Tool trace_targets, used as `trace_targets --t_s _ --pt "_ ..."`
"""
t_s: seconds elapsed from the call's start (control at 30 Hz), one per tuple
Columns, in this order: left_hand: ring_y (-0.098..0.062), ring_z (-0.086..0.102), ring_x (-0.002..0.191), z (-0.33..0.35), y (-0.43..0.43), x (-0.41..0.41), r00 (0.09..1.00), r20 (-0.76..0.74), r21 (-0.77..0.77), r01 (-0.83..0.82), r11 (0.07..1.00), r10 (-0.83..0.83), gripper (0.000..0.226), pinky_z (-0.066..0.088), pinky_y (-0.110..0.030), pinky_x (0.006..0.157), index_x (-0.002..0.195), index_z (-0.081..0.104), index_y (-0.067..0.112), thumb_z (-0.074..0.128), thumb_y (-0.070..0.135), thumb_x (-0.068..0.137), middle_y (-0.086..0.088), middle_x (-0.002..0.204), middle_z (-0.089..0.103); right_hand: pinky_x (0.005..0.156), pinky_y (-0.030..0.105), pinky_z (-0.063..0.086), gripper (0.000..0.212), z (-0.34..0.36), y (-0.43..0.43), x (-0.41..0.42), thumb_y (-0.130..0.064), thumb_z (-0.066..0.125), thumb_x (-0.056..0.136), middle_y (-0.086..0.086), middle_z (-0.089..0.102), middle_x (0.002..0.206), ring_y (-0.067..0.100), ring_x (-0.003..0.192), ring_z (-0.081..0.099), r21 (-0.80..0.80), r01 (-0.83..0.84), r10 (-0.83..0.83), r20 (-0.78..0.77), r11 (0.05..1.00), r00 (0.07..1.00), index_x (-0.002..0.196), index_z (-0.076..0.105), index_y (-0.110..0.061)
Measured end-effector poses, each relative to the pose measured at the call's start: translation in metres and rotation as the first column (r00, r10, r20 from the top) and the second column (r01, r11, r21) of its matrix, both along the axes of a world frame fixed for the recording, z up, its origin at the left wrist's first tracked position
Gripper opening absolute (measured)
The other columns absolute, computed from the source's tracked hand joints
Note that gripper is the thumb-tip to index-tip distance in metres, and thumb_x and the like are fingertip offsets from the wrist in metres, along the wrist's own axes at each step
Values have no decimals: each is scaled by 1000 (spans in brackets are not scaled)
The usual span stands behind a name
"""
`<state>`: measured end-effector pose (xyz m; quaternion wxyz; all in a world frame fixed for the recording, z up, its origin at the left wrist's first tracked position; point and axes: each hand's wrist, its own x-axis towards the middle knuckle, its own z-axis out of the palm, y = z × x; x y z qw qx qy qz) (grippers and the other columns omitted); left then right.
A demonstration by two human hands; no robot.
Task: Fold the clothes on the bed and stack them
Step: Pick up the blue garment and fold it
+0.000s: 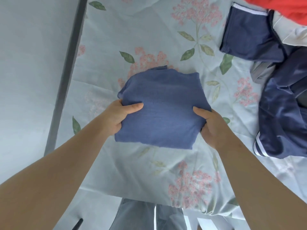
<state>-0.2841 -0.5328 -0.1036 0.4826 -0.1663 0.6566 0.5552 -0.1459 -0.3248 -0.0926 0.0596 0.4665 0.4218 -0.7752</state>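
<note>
A folded blue garment (163, 107) is held over the middle of the bed (116, 39), which has a pale green floral sheet. My left hand (118, 114) grips its left edge, thumb on top and fingers underneath. My right hand (211, 126) grips its right edge the same way. I cannot tell whether the garment touches the sheet.
A heap of unfolded clothes lies at the right: a navy garment with white stripes (282, 113), another navy piece (249, 34), a red garment (285, 9) at the top right and white cloth (297, 35). A grey bed rail (69, 63) and a wall run along the left.
</note>
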Motion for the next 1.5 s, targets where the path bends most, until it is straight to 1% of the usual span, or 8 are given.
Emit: trace_targets --t_s 0.3,0.57,0.7,0.8,0.93,1.07,1.2,1.5 --pt "-2 67 81 62 14 -12 884 -444 18 169 986 -143 40 52 -19 72 86 66 25 79 28 48 15 77 71 82 22 46 28 59 20 4 -14 52 68 -11 71 90 5 90 64 278 35 14 -170 960 985 92 65 -19" --pt "-5 54 70 15 -24 67 875 -165 -370 373 851 -455 11 39 -17 57 81 62 21 71 27 83 9 75 61 58 25 32 15 19 -9 79 -13 65 72 4 50 73 15 68 44 260 -215 124 326 941 937 81 59 -2" --pt "-28 62 83 -10 -42 89 881 -58 -486 385 785 -469 31 42 -31 66 88 65 10 73 38 78 -10 88 66 59 32 22 15 -11 -27 108 -5 56 79 8 32 79 20 72 26 172 -315 183 527 933 830 76 41 -3" --pt "-31 58 68 -13 -38 80 949 -188 -475 138 869 -253 63 43 -30 54 79 56 6 69 61 51 -9 71 59 65 32 25 22 -16 -29 99 -17 59 77 5 32 77 21 73 28 246 -228 95 456 942 885 77 42 -2" --pt "-30 61 100 -24 -18 66 976 -191 -378 23 926 -102 92 49 -29 52 126 46 3 81 53 56 -8 118 58 86 33 36 66 -28 -23 69 -31 66 86 -1 40 120 20 107 43 231 -35 -58 382 972 922 140 31 -14" --pt "-20 59 106 -33 7 64 974 -183 -374 58 926 -135 73 51 -37 83 127 48 14 83 38 67 2 119 59 81 36 45 54 -39 -24 49 -30 73 81 1 51 115 22 102 53 292 -43 -73 375 955 924 121 39 -13" --pt "-13 60 82 -29 11 62 982 -128 -341 90 936 -141 23 47 -27 64 88 59 23 75 35 78 7 89 63 87 41 51 35 -35 -24 49 -28 68 85 6 61 105 28 97 59 295 -151 19 407 944 913 112 54 -10" --pt "-26 66 95 63 41 93 964 -145 -192 193 962 -222 31 53 -45 86 98 65 21 78 37 75 -4 102 70 84 41 55 3 53 -8 123 -21 64 88 0 69 91 22 89 66 287 151 -207 176 946 962 86 63 -21"
